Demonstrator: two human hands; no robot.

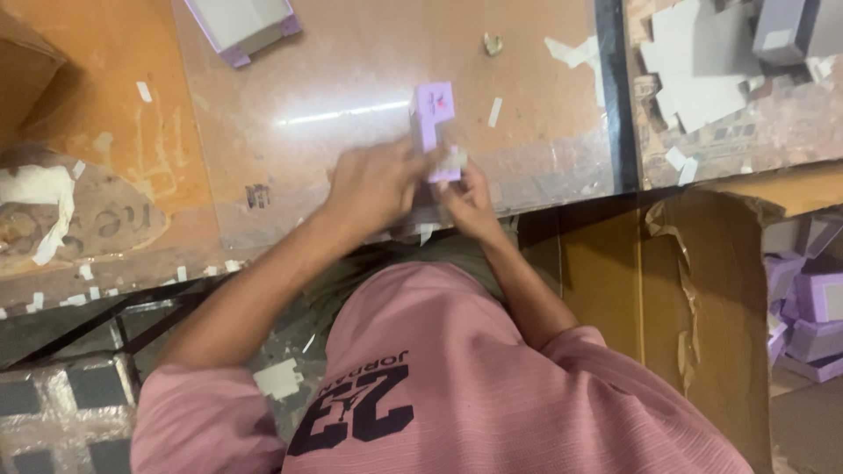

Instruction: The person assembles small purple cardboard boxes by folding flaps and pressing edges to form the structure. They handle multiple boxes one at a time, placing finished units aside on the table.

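Note:
A small lilac cardboard box [433, 118] stands on end over the glossy brown tabletop [351, 61], near its front edge. My left hand [373, 184] is closed around the box's lower part from the left. My right hand [470, 202] pinches its bottom end from the right, where a small white strip [452, 161] shows between the fingers. The two hands touch each other, and the box's lower end is hidden by them. My pink shirt [457, 386] fills the bottom of the view.
An open grey tray with lilac edges [241, 26] lies at the back left. Grey card pieces [702, 70] are piled at the back right. A brown carton [702, 290] on the right holds several lilac boxes [817, 307]. White paper scraps [571, 51] litter the table.

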